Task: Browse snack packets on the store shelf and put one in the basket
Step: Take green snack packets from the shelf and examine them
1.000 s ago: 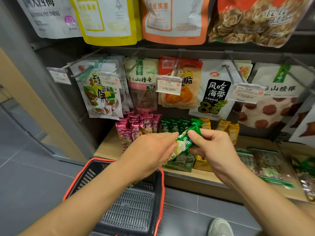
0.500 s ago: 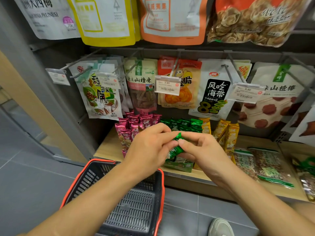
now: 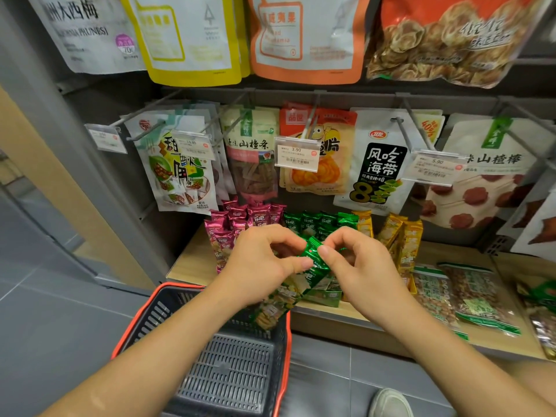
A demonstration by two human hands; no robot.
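Two hands meet in front of the low shelf (image 3: 192, 267), and both pinch the top of one green snack packet (image 3: 301, 285). The left hand (image 3: 264, 263) nips it between thumb and forefinger, and the right hand (image 3: 359, 266) does the same from the other side, its other fingers curled. The packet is long and narrow. It is glossy green foil at the top, with a pale food picture lower down. It hangs slanting down to the left, and its blurred lower end reaches the far rim of the basket (image 3: 284, 353). I can't tell whether that tip is inside.

One basket sits below, grey mesh with a red rim. On the shelf behind the hands stand three colour groups of small packets: magenta (image 3: 237, 219), green (image 3: 319, 221) and yellow (image 3: 401, 236). The hands cover too many for a count. I count four price tags (image 3: 296, 153) on the pegs, and four big pouches (image 3: 186, 40) along the top, all cut off by the frame. Flat clear bags (image 3: 469, 296) lie at the right, with the furthest one cropped. One shoe (image 3: 391, 401) pokes in at the bottom edge.
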